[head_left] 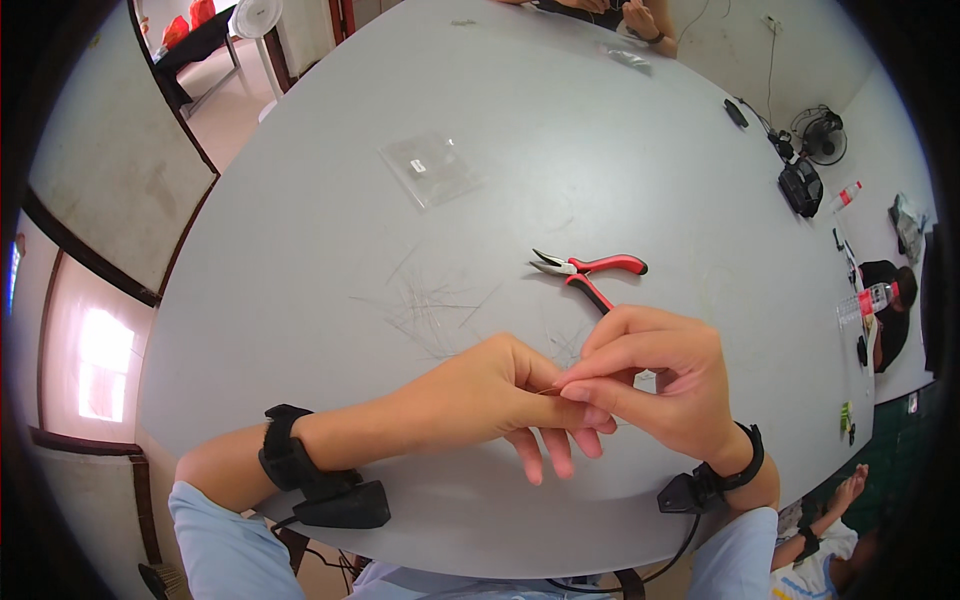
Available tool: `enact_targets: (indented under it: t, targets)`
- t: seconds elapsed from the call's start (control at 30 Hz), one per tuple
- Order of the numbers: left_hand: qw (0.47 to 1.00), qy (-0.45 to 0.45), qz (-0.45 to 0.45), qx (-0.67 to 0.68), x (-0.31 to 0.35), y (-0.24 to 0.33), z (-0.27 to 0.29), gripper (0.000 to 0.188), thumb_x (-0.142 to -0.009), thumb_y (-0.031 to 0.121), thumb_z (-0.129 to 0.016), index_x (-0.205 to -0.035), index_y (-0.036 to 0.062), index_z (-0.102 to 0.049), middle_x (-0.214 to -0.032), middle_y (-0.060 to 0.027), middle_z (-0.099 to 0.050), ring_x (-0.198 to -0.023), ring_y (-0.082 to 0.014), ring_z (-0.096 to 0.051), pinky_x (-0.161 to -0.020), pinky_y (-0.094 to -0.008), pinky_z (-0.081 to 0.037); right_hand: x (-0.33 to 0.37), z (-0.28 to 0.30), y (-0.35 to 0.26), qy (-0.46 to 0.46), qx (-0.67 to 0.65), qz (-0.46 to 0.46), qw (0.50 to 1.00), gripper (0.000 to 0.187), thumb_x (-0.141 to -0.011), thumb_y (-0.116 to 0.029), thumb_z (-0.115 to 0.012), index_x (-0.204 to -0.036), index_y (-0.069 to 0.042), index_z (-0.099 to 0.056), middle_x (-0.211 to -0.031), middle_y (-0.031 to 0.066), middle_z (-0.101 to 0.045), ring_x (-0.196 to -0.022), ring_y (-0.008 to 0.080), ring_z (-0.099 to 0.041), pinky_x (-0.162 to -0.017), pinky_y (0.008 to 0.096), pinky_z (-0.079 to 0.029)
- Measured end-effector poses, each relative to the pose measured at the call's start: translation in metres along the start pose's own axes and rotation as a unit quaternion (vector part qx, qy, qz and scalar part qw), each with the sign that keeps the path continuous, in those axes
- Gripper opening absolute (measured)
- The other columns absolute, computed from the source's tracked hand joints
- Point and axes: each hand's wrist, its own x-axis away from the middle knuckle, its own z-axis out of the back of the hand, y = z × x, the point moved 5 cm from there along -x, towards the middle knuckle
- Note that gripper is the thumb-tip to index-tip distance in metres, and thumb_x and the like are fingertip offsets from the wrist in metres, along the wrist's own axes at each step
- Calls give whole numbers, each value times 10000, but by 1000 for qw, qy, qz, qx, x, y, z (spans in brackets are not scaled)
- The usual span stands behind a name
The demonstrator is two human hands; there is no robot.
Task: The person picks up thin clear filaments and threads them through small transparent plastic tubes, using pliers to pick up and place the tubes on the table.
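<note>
My left hand (515,395) and my right hand (665,375) meet over the near part of the table, fingertips pinched together. A thin, light wire (546,391) runs between the fingers of both hands; most of it is hidden. The left hand's lower fingers hang loosely below the pinch. Just beyond my right hand lie bent-nose pliers (585,268) with red and black handles, jaws apart. Loose thin metal pins or wires (428,308) are scattered ahead of my left hand. A smaller cluster of them (567,343) is partly covered by my hands.
A flat clear plastic bag (430,168) lies farther out on the grey table (300,230). Across the far edge sits another person (650,22), near a second clear bag (630,60). A black case (800,188), a fan (824,136) and bottles (872,298) stand along the right side.
</note>
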Motion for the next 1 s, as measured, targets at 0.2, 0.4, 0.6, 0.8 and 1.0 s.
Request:
enact_targets:
  t: [0.2,0.4,0.6,0.8,1.0]
  targets:
    - [999,-14,42,11,-1,-2,-3,226,-883,167,-573,-951,-35,-648,-830,-124,-647,-663,-170,-637,-564,-277,-533,1,-1,8,-12,-22,-29,999,32,-791,5,-622,-815,1,-643,-747,43,-579,-556,69,-547,-466,177,-431]
    - [998,-5,60,4,-2,-5,-2,229,-878,155,-583,-981,-39,-646,-815,-118,-647,-662,-175,-637,-556,-277,-530,1,2,11,7,-88,-96,991,38,-815,-24,-612,-828,5,-633,-737,25,-571,-562,67,-534,-474,179,-426]
    - [973,168,-140,-71,0,11,10,269,-870,131,-586,-1095,-14,-612,-888,-100,-629,-732,-138,-615,-555,-263,-536,1,13,17,63,-121,-145,980,72,-839,-41,-598,-811,23,-615,-751,14,-574,-560,30,-497,-446,174,-377]
    - [932,250,-260,-26,10,21,20,250,-879,130,-573,-1055,-41,-622,-926,-127,-597,-724,-157,-598,-533,-274,-555,1,16,18,112,-49,-105,987,45,-820,-27,-618,-807,16,-612,-743,5,-571,-543,22,-483,-437,165,-361]
    - [936,241,-254,-47,8,18,21,197,-866,112,-589,-988,-27,-658,-941,-128,-598,-729,-149,-596,-546,-279,-565,1,13,18,106,-45,-96,989,34,-802,-22,-639,-788,9,-641,-733,10,-568,-519,26,-480,-439,160,-361]
